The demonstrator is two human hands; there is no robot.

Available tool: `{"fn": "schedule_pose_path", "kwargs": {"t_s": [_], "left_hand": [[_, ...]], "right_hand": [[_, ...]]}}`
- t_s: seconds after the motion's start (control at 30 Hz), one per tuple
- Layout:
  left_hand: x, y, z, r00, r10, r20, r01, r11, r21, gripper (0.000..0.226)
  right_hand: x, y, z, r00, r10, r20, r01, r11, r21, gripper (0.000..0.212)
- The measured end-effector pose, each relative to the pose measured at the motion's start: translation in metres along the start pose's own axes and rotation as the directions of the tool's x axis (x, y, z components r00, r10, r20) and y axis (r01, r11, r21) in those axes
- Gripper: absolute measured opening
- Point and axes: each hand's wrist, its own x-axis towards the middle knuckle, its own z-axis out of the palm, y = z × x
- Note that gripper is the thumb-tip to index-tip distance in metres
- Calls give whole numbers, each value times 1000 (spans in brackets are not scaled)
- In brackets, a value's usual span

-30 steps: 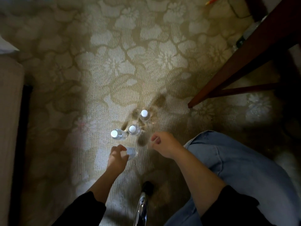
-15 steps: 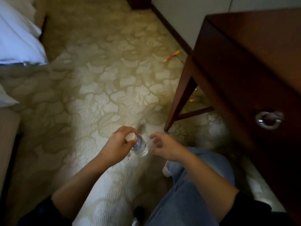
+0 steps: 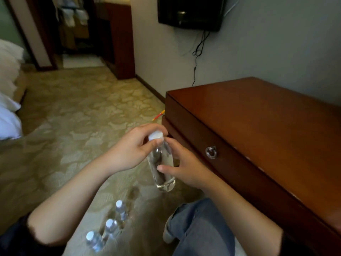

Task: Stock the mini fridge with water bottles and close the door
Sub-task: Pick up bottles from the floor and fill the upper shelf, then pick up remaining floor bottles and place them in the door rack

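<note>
White bedding (image 3: 9, 122) lies at the left edge of the patterned carpet (image 3: 73, 111). On the carpet, just beside the person's left forearm, three small clear bottles stand upright in a close row running away from the camera: the nearest bottle (image 3: 93, 241), the middle bottle (image 3: 110, 227) and the far bottle (image 3: 120, 209). Each has a white cap and clear liquid inside. Any print on them is too blurred to read.

The left grip (image 3: 129, 150) is curled round the neck of a fourth, held bottle (image 3: 163, 174), pinching just under its white cap (image 3: 156, 135). This bottle is in the air above the carpet, nearly upright with the cap uppermost, in front of the front left corner of the wooden cabinet (image 3: 258, 126). It is clear and holds clear liquid, and no writing can be made out on it. The right grip (image 3: 186, 169) clasps its body, thumb across the front and fingers behind. A round metal ring pull (image 3: 211, 152) sits on the cabinet's front, right of the hands.
</note>
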Motion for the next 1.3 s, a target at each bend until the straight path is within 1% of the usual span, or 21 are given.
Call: {"fn": "schedule_pose_path", "kwargs": {"t_s": [0.07, 0.1, 0.17, 0.23, 0.33, 0.4, 0.47, 0.53, 0.6, 0.7, 0.83, 0.9, 1.0, 1.1, 1.13, 1.17, 1.2, 1.23, 1.3], "left_hand": [[9, 25, 0, 998, 61, 8, -61, 998, -26, 24], [13, 36, 1, 996, 88, 14, -88, 995, -36, 22], [23, 59, 6, 989, 144, 22, -142, 988, -53, 16], [33, 83, 11, 978, 207, 37, -205, 977, -56, 17], [48, 118, 18, 949, 309, 57, -306, 950, -62, 18], [57, 140, 23, 935, 345, 84, -335, 935, -112, 18], [65, 164, 27, 915, 395, 87, -377, 911, -169, 19], [71, 190, 33, 901, 433, 42, -408, 875, -261, 22], [75, 214, 41, 906, 424, -7, -394, 837, -379, 23], [78, 246, 62, 905, 423, -49, -390, 778, -493, 25], [81, 280, 100, 898, 440, 1, -342, 701, -626, 28], [79, 295, 120, 892, 449, 54, -293, 664, -688, 30], [73, 315, 150, 872, 473, 122, -241, 635, -734, 28], [65, 336, 178, 851, 484, 204, -170, 621, -765, 37], [62, 344, 187, 837, 499, 223, -156, 609, -778, 42], [59, 352, 196, 822, 519, 233, -150, 593, -791, 45], [55, 361, 205, 807, 542, 233, -156, 577, -802, 46], [52, 371, 213, 792, 567, 224, -174, 562, -809, 47], [45, 394, 229, 762, 619, 192, -224, 529, -818, 47]], "right_hand": [[-16, -12, -15, 998, -37, -55, 38, 999, 16, 64], [-24, -18, -23, 995, -44, -85, 46, 999, 23, 64], [-43, -27, -39, 988, -43, -147, 48, 998, 32, 64], [-60, -35, -56, 976, -44, -214, 50, 999, 21, 63], [-83, -47, -81, 952, -50, -303, 50, 999, -10, 60], [-98, -54, -97, 929, -53, -366, 47, 999, -25, 55], [-115, -62, -113, 890, -72, -449, 52, 997, -56, 55], [-130, -74, -129, 841, -95, -533, 46, 993, -105, 56], [-146, -86, -144, 790, -126, -600, 24, 984, -176, 53], [-174, -95, -164, 716, -152, -681, -23, 970, -241, 50], [-216, -96, -188, 614, -129, -778, -41, 980, -195, 57], [-240, -98, -200, 561, -115, -820, -59, 982, -178, 55], [-275, -107, -218, 480, -101, -872, -120, 977, -178, 48], [-310, -117, -236, 357, -96, -929, -174, 970, -167, 44], [-320, -121, -241, 307, -105, -946, -200, 965, -172, 47], [-330, -124, -245, 257, -121, -959, -227, 957, -182, 55], [-340, -127, -250, 210, -137, -968, -256, 948, -190, 64], [-350, -131, -253, 173, -154, -973, -281, 939, -199, 68], [-372, -139, -259, 115, -171, -978, -330, 923, -200, 64]]}}
